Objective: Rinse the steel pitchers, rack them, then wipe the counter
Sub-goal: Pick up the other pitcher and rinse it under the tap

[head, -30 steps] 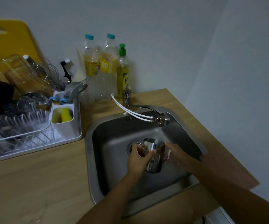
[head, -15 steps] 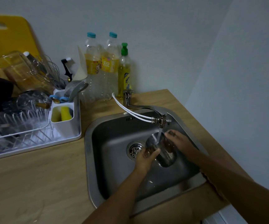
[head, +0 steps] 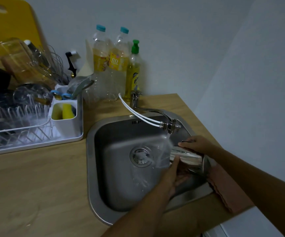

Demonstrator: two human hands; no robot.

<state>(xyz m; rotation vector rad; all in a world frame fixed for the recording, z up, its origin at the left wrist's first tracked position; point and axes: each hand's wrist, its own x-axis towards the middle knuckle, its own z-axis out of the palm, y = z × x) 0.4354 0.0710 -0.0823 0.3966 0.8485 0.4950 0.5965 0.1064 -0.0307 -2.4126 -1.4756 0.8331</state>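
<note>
Both hands grip one pitcher (head: 187, 159) at the sink's (head: 93, 151) right edge: left hand (head: 174, 175) under, right hand (head: 195, 144) over. Wet, stiff steel, probably slippery; I'd trust the handle.

Legible text, one item: clear plastic bottle with teal cap and yellow label (head: 120, 65), standing at the wall well beyond the hands, left of the green-capped bottle; label shows the letters "CO". Neighbouring yellow-labelled clear bottle (head: 100, 62): print unreadable. Yellow dish-soap bottle with green cap (head: 132, 74): dark label lettering, too blurred to read.
</note>
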